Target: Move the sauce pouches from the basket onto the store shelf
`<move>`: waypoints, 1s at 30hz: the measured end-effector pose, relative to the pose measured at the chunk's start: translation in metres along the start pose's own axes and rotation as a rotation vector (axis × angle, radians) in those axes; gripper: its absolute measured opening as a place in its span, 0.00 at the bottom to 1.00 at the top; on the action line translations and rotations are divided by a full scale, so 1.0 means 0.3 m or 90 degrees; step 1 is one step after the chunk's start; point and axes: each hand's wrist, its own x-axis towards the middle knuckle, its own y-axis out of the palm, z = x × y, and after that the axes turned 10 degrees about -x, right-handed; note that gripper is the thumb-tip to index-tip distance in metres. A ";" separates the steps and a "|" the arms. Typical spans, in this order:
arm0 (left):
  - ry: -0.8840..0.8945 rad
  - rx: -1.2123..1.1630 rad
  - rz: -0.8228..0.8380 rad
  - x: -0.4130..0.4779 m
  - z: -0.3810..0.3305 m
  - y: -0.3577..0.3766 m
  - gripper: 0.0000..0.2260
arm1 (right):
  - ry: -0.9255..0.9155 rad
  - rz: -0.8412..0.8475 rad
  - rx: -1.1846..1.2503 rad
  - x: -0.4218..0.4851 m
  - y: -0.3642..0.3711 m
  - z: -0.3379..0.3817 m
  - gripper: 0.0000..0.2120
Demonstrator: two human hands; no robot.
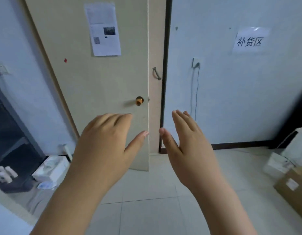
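My left hand (106, 141) and my right hand (189, 143) are both raised in front of me, palms down, fingers spread and empty. Their thumbs nearly meet in the middle of the view. Behind them stands a beige door (99, 85). No basket, sauce pouch or store shelf shows in this view.
The door has a brass knob (139, 101) and a paper notice (103, 29). A white wall with a paper sign (250, 40) is on the right. Cardboard boxes (292, 184) sit on the tiled floor at right. White packs (52, 168) and a dark shelf unit (9, 150) are at left.
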 end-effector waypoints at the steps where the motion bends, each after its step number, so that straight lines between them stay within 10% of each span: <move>1: 0.022 -0.020 0.003 0.045 -0.020 0.042 0.28 | 0.022 -0.007 -0.008 0.019 -0.004 -0.044 0.33; 30: 0.535 -0.370 0.183 1.179 -0.793 1.228 0.27 | 0.529 -0.176 -0.333 0.537 -0.071 -1.127 0.32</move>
